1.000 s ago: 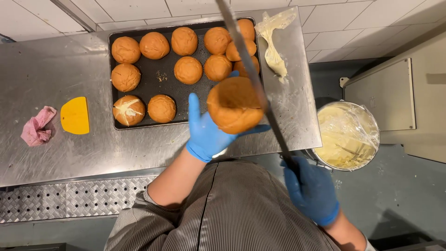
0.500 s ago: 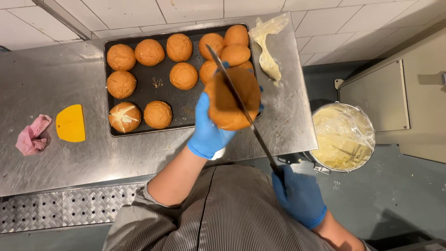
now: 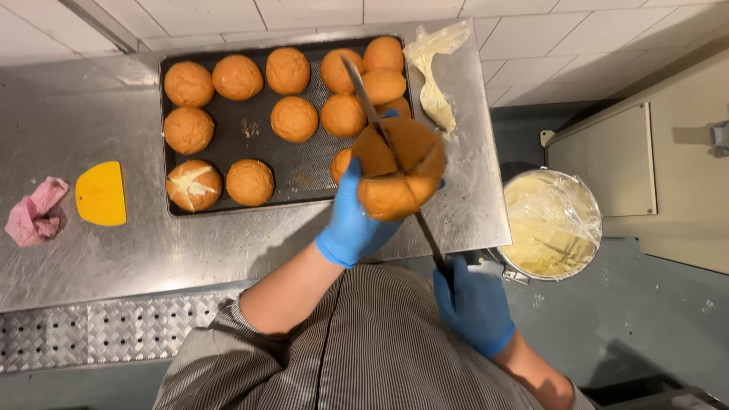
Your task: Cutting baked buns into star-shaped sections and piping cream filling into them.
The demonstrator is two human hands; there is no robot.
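- While the left hand (image 3: 351, 220) in its blue glove grips a round golden-brown bun (image 3: 399, 168) above the near edge of the steel worktop (image 3: 152, 250), the right hand (image 3: 472, 304), also gloved in blue, is clenched on the handle of a long thin-bladed knife (image 3: 372, 114).
- The blade sits inside the bun — a cut gapes across its top, so the slicing looks partly done, not through.
- On the dark rectangular baking tray (image 3: 304, 171) lie about a dozen more round buns; one at the tray's near left corner, the split bun showing white filling (image 3: 194, 184), seems finished, the others look uncut.
- A clear piping bag of pale cream (image 3: 433, 83) lies beside the tray's right edge.
- A metal bowl of cream under cling film (image 3: 550, 224) sits off the worktop's right end.
- A yellow plastic scraper (image 3: 100, 193) and a crumpled pink cloth (image 3: 34, 212) lie at the left.
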